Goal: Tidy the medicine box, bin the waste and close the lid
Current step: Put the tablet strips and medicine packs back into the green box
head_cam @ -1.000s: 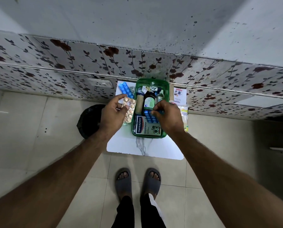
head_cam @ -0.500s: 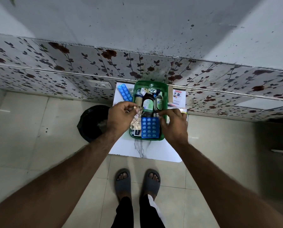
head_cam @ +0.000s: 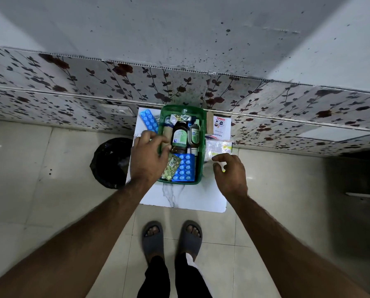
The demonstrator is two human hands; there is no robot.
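Note:
The green medicine box stands open on a small white marble-patterned table. Inside are brown bottles, a blue blister strip and a yellow-tablet strip at the near end. My left hand hovers over the box's left rim, fingers spread, holding nothing. My right hand is to the right of the box, fingers loosely curled and empty, just below a clear packet. Another blue strip lies on the table left of the box.
A black-lined bin stands on the floor left of the table. A white leaflet and a tan roll lie right of the box. A floral-panelled wall runs behind. My sandalled feet are on tiles in front.
My left hand has let the yellow-tablet strip go; it now lies in the box beside the blue strip. My right hand has drawn away from the box to the right.

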